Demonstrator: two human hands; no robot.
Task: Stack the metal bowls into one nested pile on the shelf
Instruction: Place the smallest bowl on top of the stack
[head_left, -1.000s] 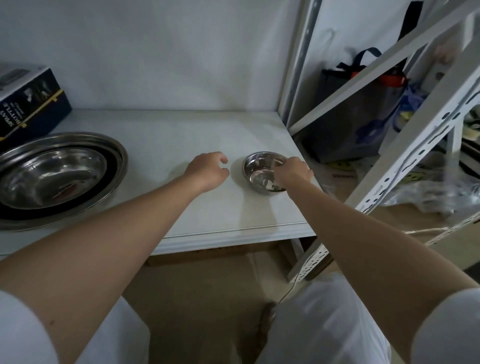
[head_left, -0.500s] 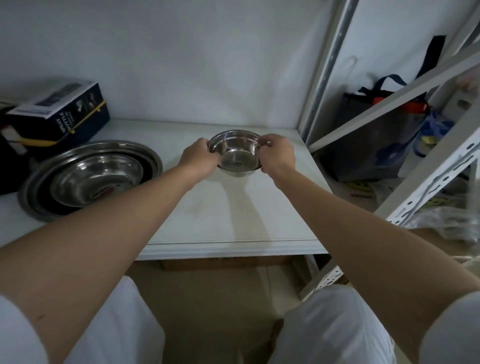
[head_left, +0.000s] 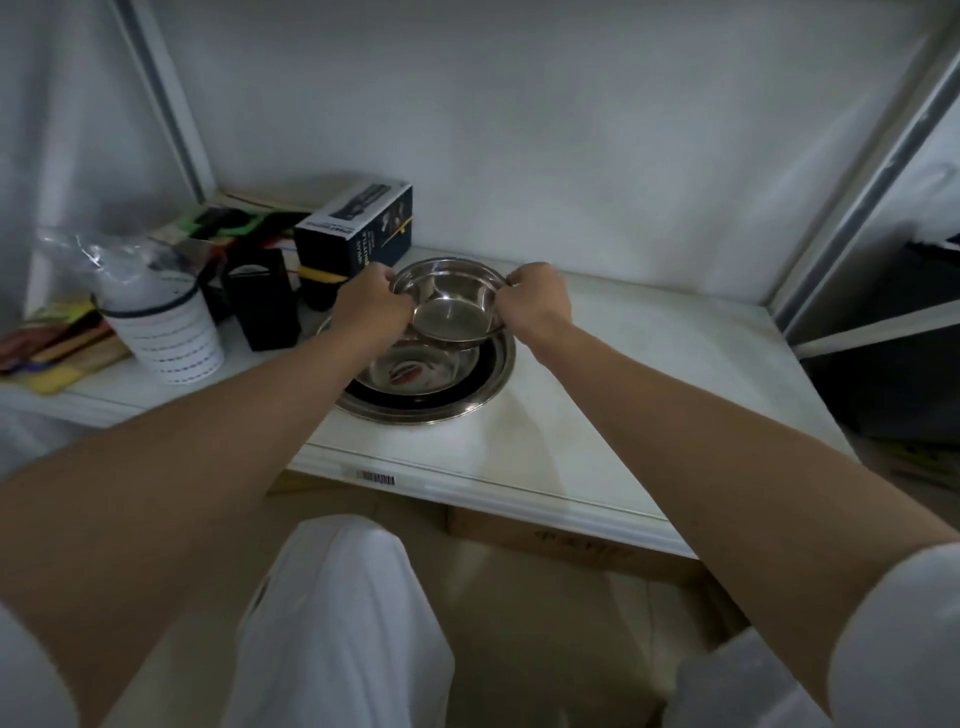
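Observation:
A small shiny metal bowl (head_left: 451, 306) hangs tilted in the air, its opening facing me. My left hand (head_left: 371, 306) grips its left rim and my right hand (head_left: 537, 304) grips its right rim. Directly under it, on the white shelf (head_left: 649, 384), sits a wide metal bowl (head_left: 488, 387) with a medium metal bowl (head_left: 415, 371) nested inside. The small bowl is above the pile and does not touch it.
Left of the pile stand a dark blue box (head_left: 358, 234), a black holder (head_left: 267, 304) and a white striped cup (head_left: 166, 327) with plastic wrap. A grey upright post (head_left: 852, 171) bounds the shelf at the right. The shelf's front edge carries a barcode label (head_left: 375, 477).
Both hands carried the small bowl leftward from the right part of the shelf to above the nested pile. The view has swung left, showing the clutter at the shelf's left end.

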